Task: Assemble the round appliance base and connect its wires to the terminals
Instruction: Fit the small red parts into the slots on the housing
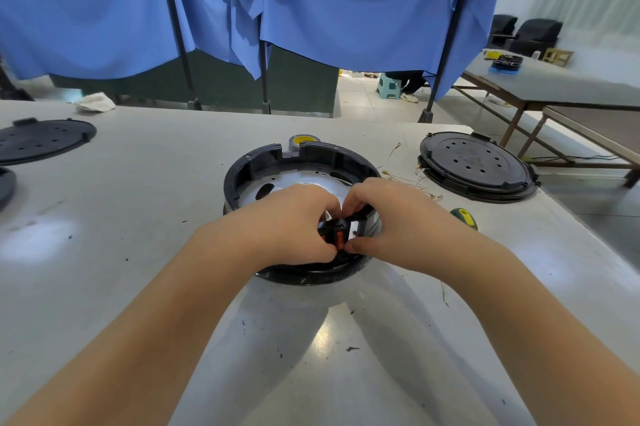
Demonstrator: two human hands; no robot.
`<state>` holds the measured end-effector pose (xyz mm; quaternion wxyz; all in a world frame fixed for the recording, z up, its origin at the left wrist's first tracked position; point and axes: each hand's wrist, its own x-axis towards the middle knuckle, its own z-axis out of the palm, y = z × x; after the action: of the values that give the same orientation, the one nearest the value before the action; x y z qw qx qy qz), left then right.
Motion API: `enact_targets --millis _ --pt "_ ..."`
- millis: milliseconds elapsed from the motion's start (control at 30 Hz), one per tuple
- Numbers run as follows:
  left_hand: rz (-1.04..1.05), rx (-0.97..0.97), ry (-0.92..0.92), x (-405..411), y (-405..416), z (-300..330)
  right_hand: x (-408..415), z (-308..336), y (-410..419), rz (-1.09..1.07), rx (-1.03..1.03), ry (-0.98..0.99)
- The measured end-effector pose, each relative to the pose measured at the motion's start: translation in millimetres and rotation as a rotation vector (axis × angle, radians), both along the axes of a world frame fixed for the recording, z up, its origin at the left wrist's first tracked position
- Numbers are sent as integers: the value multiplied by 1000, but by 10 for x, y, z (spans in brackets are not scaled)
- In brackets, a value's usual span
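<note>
The round appliance base (pixel 256 162), a black plastic ring around a shiny metal plate, sits on the grey table in front of me. At its near rim is a small black and red terminal block (pixel 335 231). My left hand (pixel 287 224) pinches the block from the left with curled fingers. My right hand (pixel 391 217) pinches it from the right, thumb under and fingers over it. The wires at the block are hidden by my fingers. Thin loose wires (pixel 408 179) with metal lugs lie just right of the base.
A black round cover (pixel 474 162) lies at the right, another black cover (pixel 41 138) at the far left. A tape roll (pixel 304 140) sits behind the base. A green and yellow screwdriver handle (pixel 465 217) lies near my right wrist. Blue curtains hang behind the table.
</note>
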<state>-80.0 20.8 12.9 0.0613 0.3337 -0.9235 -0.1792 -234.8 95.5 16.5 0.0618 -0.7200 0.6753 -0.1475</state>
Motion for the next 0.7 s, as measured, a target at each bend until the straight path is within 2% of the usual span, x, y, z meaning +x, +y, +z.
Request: enact_targets --millis 433,533,633,700 --pt "5 -104 -52 -43 66 -11 25 -19 -3 -17 -25 -5" --pt "0 -67 -42 -23 32 -9 2 -10 -5 -8 -11 -18" --pt "24 47 24 51 -18 31 -57 24 9 7 9 -85" --pt "52 53 78 96 -52 63 -80 39 19 7 13 -129"
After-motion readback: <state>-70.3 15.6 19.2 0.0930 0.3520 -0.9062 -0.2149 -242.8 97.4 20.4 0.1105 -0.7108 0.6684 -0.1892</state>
